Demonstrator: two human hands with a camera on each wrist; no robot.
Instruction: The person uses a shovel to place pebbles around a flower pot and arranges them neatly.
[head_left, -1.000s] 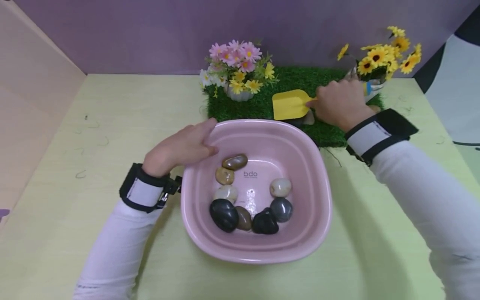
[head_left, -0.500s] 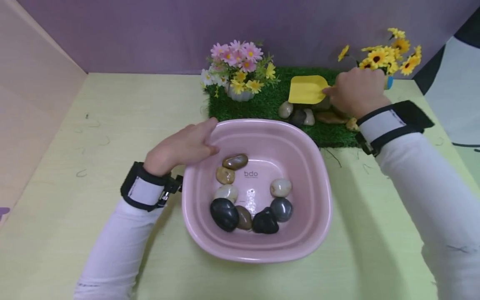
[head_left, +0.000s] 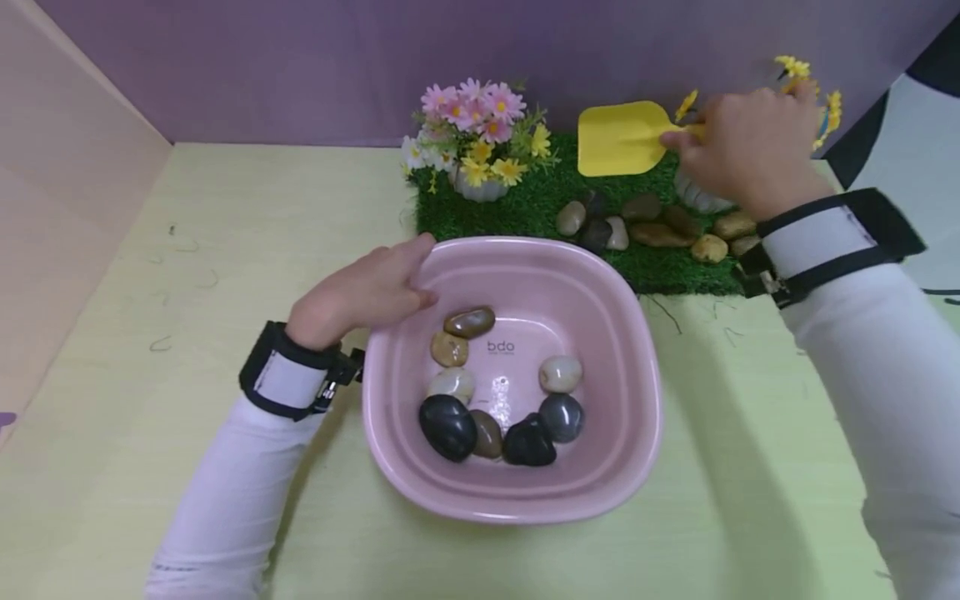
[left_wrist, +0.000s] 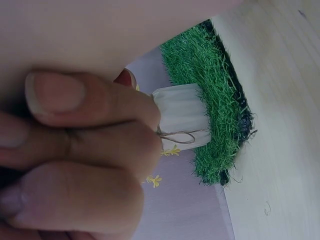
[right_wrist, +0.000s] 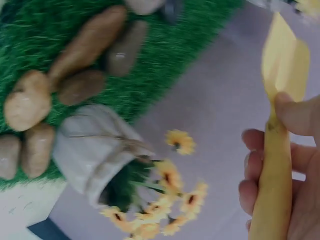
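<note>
Upper right, the right hand (head_left: pixel 742 154) clamps its grip on the yellow shovel (head_left: pixel 621 138); the left hand (head_left: pixel 360 292), fingers relaxed, rests on the pink basin (head_left: pixel 637 333).

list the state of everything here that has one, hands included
yellow shovel: lifted above the grass mat, blade empty
right hand: grips the shovel handle
left hand: rests on the basin rim, fingers straight
pink basin: upright on the table, holds eight stones
stones on the mat: lying loose on the grass
grass mat: flat on the table
pink flower pot: upright on the mat
sunflower pot: standing on the mat, partly hidden
</note>
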